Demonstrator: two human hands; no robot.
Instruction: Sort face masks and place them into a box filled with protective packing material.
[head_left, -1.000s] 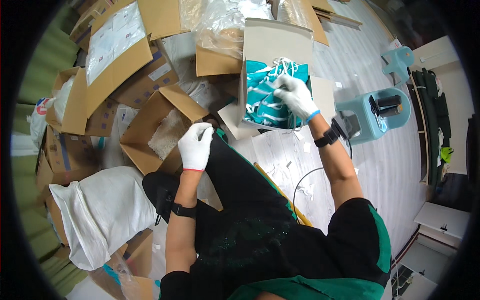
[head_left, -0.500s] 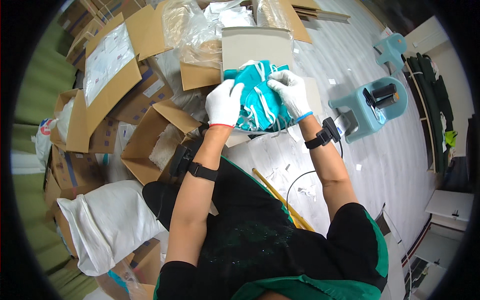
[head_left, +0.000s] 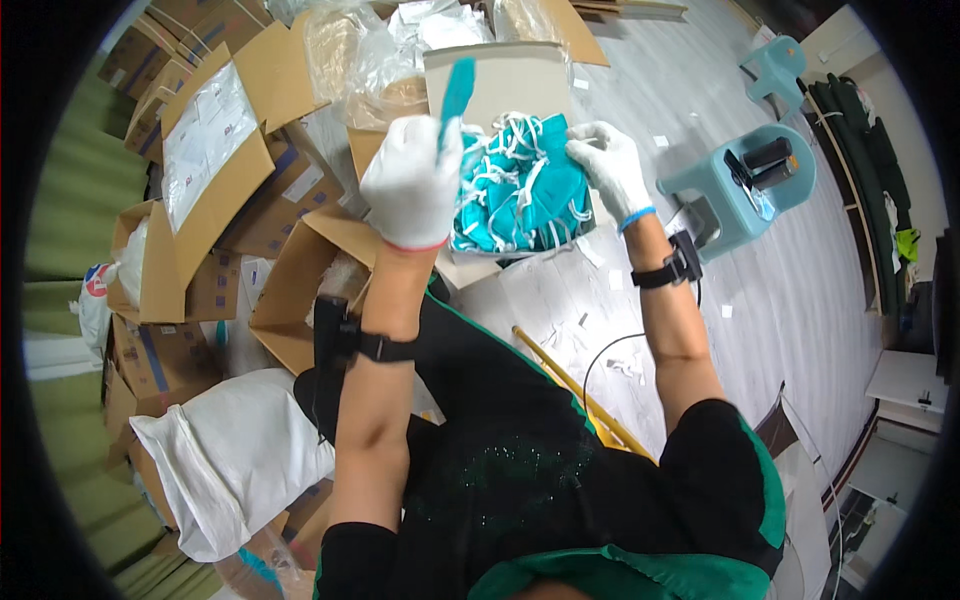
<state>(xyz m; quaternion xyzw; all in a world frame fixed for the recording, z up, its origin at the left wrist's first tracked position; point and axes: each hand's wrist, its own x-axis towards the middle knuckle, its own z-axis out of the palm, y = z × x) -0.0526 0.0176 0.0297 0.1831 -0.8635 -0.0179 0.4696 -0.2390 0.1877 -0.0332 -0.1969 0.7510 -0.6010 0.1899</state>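
My left hand (head_left: 412,180), in a white glove with a red cuff edge, is closed round a teal face mask (head_left: 459,88) that stands upright above its fingers. Below and right of it, a grey-white box (head_left: 497,75) with its lid raised holds a heap of teal masks (head_left: 525,195) with white straps. At the heap's right edge is my right hand (head_left: 608,168), gloved in white with a blue cuff edge. Its thumb and fingers are bent and a little apart beside the masks, with nothing visible between them.
Open cardboard boxes (head_left: 285,285) crowd the left, one with plastic-wrapped white packs (head_left: 208,135). A white sack (head_left: 235,450) lies near my left elbow. At right, a light blue stool (head_left: 740,195) carries dark objects. A yellow pole (head_left: 580,395) and paper scraps (head_left: 625,362) lie on the floor.
My left hand has risen off the heap and moved left, lifting a teal mask. My right hand has drawn back to the heap's right edge. The view has shifted slightly.
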